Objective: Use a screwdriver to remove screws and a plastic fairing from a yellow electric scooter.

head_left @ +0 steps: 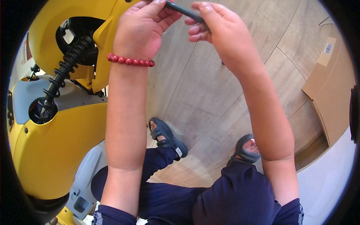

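Observation:
A dark rod-like thing (185,12), ribbed or textured along its length, spans the gap between my hands at the top edge. My left hand (140,32) pinches its left end between thumb and fingers, with a red bead bracelet (129,61) round the wrist. Around its right end my right hand (221,32) is closed, thumb on top and the other fingers loosely curled. The right fingertips are slightly blurred. My left hand's upper edge is cut off by the picture, so the rod's far left tip is hidden.
On the left stands a yellow and grey machine (63,150) with a black coil spring (62,75) round a slanted rod. An open cardboard box (333,82) is at right, beside a pale curved surface (330,180). My sandalled feet rest on the wood-look floor (202,101).

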A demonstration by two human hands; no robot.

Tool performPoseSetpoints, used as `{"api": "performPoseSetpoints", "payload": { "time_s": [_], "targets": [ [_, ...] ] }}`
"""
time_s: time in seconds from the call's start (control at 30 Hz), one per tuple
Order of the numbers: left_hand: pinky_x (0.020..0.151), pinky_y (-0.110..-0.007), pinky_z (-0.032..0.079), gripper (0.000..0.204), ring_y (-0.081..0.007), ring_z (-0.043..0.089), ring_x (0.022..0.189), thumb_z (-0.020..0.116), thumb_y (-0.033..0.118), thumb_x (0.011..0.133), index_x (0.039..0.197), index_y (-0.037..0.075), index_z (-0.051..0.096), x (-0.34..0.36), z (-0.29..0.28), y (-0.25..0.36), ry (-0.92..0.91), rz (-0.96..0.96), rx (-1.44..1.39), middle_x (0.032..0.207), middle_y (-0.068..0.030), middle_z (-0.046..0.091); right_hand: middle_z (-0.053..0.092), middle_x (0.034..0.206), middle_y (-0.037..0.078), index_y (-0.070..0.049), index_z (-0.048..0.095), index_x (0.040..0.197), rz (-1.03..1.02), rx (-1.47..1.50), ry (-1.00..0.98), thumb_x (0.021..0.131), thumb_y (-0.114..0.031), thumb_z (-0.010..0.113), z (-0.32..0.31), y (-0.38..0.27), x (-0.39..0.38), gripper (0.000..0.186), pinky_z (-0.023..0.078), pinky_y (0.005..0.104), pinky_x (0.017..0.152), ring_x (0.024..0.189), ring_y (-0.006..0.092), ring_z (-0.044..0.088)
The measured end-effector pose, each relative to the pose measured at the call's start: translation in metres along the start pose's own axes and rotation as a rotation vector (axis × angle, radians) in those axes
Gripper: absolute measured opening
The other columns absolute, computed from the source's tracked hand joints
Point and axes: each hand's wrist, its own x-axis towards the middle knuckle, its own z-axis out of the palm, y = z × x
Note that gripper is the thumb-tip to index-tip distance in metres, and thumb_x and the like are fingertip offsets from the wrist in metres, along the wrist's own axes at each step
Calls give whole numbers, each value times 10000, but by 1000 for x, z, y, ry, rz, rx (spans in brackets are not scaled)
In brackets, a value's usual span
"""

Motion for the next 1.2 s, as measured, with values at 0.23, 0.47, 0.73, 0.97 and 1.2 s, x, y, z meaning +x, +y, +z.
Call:
{"api": "performPoseSetpoints", "payload": {
  "time_s": [0.23,0.47,0.73,0.97,1.2],
  "targets": [
    [687,-266,504,149,-135,597,700,543,79,906,1013,-16,585,-19,24,5,223,97,491,829,-61,633,549,766,13,7,605,996,140,169,-138,952,-213,488,-16,29,9,253,403,208,603,669,76,477],
    [579,-263,475,152,-150,587,623,641,26,797,930,-47,652,-22,16,35,475,814,1413,723,-96,622,538,749,0,2,608,991,98,208,-51,951,-200,490,-35,35,3,237,397,201,596,664,70,467],
    [781,-355,519,284,-211,645,792,554,256,922,1034,14,652,-12,-11,45,281,785,2008,908,-79,674,496,677,-36,-36,613,879,99,86,-146,941,-256,514,-28,23,5,249,328,183,541,597,42,402],
    [637,-325,493,129,-273,602,647,624,41,768,876,-13,670,-9,-8,43,228,1005,1845,750,-144,607,494,667,-37,-47,597,829,61,-2,-133,934,-289,525,-13,21,10,273,321,189,535,595,37,389],
    [642,-254,515,261,-131,636,682,591,213,899,1024,-5,661,-17,-25,32,293,692,1476,873,-62,673,505,677,-37,-35,614,838,113,-90,-118,921,-302,551,0,20,13,287,337,188,545,599,37,400]
  ]
}}
